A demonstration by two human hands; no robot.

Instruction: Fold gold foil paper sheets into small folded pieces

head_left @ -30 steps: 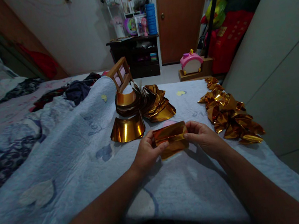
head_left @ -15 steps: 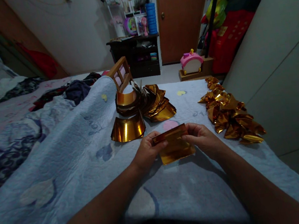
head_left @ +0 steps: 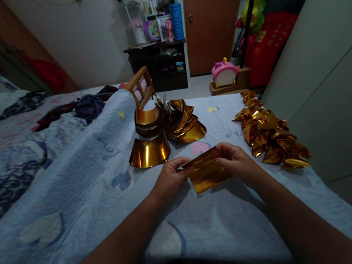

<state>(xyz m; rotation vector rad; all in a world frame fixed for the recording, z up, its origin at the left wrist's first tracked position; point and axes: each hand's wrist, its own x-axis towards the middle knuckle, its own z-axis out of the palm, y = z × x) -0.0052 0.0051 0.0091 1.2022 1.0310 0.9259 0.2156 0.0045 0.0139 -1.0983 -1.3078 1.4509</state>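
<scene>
Foil sheet (head_left: 207, 175) lay on the bed (head_left: 89, 200) toward its near edge, left hand (head_left: 167, 181) and right hand (head_left: 240, 162) each pinched on one end, holding its folded top strip taut.

Dim bedroom: white far wall (head_left: 93, 37); brown door (head_left: 210, 13) far right; dark shelf unit (head_left: 160, 65) centre; bed (head_left: 0, 130) left; pale wardrobe (head_left: 331, 70) right.
</scene>
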